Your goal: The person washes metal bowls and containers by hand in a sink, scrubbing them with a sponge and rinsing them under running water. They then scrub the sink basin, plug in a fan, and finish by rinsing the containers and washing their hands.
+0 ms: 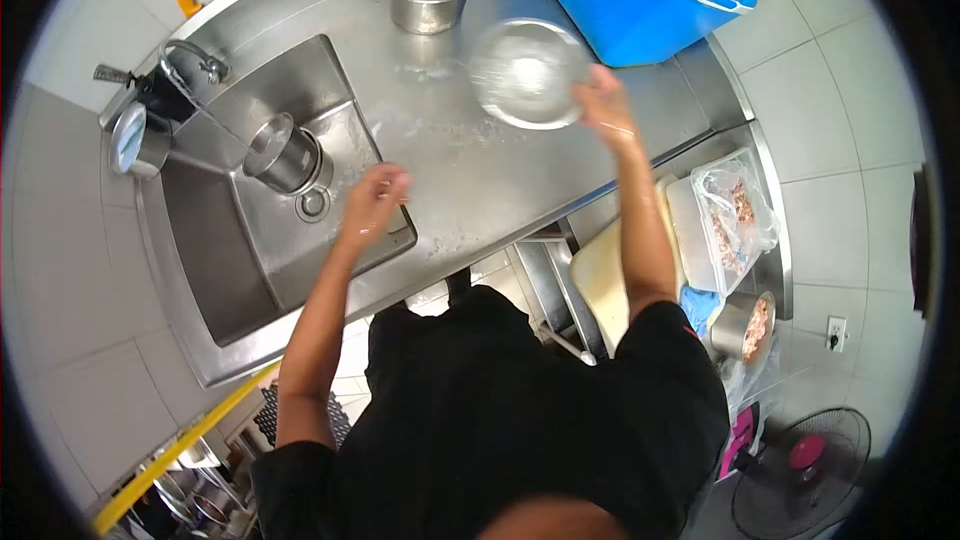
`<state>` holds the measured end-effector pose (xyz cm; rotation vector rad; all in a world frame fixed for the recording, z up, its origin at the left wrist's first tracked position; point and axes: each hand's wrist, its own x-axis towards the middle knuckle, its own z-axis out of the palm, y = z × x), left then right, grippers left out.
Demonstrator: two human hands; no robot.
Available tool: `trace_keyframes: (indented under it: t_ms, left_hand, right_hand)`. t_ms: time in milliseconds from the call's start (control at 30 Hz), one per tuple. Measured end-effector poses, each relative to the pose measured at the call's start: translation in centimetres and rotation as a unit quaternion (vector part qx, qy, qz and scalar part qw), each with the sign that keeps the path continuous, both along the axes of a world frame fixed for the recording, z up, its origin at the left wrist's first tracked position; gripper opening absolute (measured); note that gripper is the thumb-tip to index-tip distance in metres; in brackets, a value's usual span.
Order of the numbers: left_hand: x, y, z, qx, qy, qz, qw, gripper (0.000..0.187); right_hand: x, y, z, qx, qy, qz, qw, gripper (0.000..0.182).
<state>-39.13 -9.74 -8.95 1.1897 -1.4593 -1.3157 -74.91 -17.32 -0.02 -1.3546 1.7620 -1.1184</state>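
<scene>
My right hand (pixel 604 108) grips the rim of a round metal bowl (pixel 530 75), held over the steel counter and smeared by motion. Over the sink's right edge is my left hand (pixel 376 202), wet, its fingers curled together with nothing visible in them. In the sink (pixel 215 275), metal pots (pixel 283 158) sit one inside another near the drain. Water runs into them from the faucet (pixel 190 58). A stack of metal pots (pixel 428 2) stands at the back of the counter.
A blue insulated bag (pixel 630 0) stands at the back right. To the right are a cream cutting board (pixel 603 280), a plastic tub (pixel 715 225) with bagged food and a metal pot of food (pixel 742 328). Another metal container (pixel 141 143) sits at the sink's left corner.
</scene>
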Motion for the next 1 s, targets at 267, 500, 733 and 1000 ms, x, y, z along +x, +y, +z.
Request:
trace_keyframes:
  t_ms: [267, 500, 733, 1000]
  left_hand:
    - [-20.1, 2.3, -1.0, -0.198, -0.065, -0.235, 0.95, 0.027]
    - [-34.8, -4.4, -6.3, -0.332, -0.29, -0.235, 0.866, 0.046]
    - [-35.5, -11.7, -2.9, -0.252, -0.447, -0.119, 0.85, 0.066]
    - [-23.2, -12.3, -5.4, -0.147, -0.509, 0.073, 0.845, 0.075]
  right_hand:
    - [-23.5, 6.4, 0.5, -0.021, 0.213, -0.141, 0.967, 0.014]
    - [-26.6, 3.9, -4.4, -0.029, 0.394, -0.229, 0.889, 0.019]
    - [-12.9, 1.1, 0.1, -0.081, 0.424, -0.098, 0.897, 0.012]
    - [-3.2, -1.3, -0.6, -0.216, 0.427, 0.007, 0.878, 0.008]
